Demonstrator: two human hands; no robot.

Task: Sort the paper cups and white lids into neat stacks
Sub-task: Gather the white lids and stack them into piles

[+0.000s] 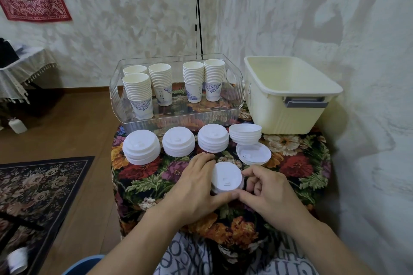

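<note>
A small stack of white lids (226, 177) lies near the front of the floral table. My left hand (194, 187) cups its left side, with the thumb along the near edge. My right hand (266, 190) holds its right side with curled fingers. Behind stand three lid stacks (141, 147), (178, 144), (213, 140), an upside-down lid stack (245, 134) and a loose upside-down lid (253, 153). Several stacks of paper cups (139, 94), (161, 83), (193, 80), (213, 78) stand upright in a clear plastic tray (178, 116).
A cream plastic bin (288, 96) stands at the back right of the table, close to the wall. The floral tablecloth (297, 167) shows at the right and front. A patterned rug (40, 190) covers the floor at left.
</note>
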